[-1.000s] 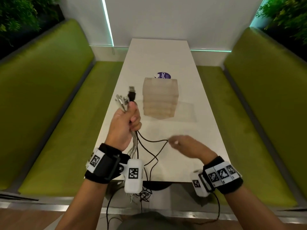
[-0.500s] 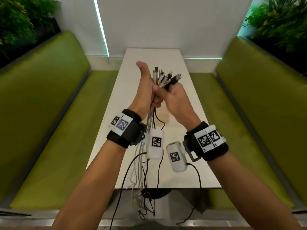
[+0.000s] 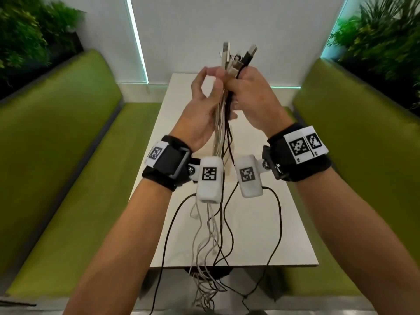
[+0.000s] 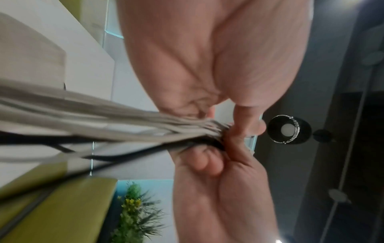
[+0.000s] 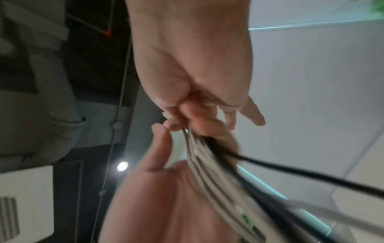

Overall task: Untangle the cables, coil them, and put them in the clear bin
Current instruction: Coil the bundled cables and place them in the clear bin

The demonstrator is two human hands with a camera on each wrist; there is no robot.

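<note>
Across both sides of the head view run the green benches (image 3: pixel 68 137), big padded seats flanking everything, with leafy plants (image 3: pixel 29 37) filling the upper corners. Down the centre stretches the white worktop (image 3: pixel 268 235), its near edge low in the frame. Above it, dead centre, both arms are raised, each wrist strapped with a black band carrying a white camera pod (image 3: pixel 209 179).

Now the action: the left hand (image 3: pixel 202 110) sits just left of centre, palm turned inward, thumb and forefinger curved into a ring at the top, with the bundle running down along its palm and fingers. The left wrist view shows its fingertips closed on the strands. Right beside it, touching, the right hand (image 3: pixel 252 98) is wrapped firmly around the same bundle, fingers curled tight.

And there are the cables (image 3: pixel 223 123), white and black together, held upright between the two hands! Their loose lengths trail down through the middle of the frame, past the worktop's near edge, ending in a snarl at the bottom centre. Smallest of all, the plug ends (image 3: pixel 236 56) fan out above the knuckles in the upper centre, pale connectors left, a dark one tilted right. The clear bin cannot be made out.
</note>
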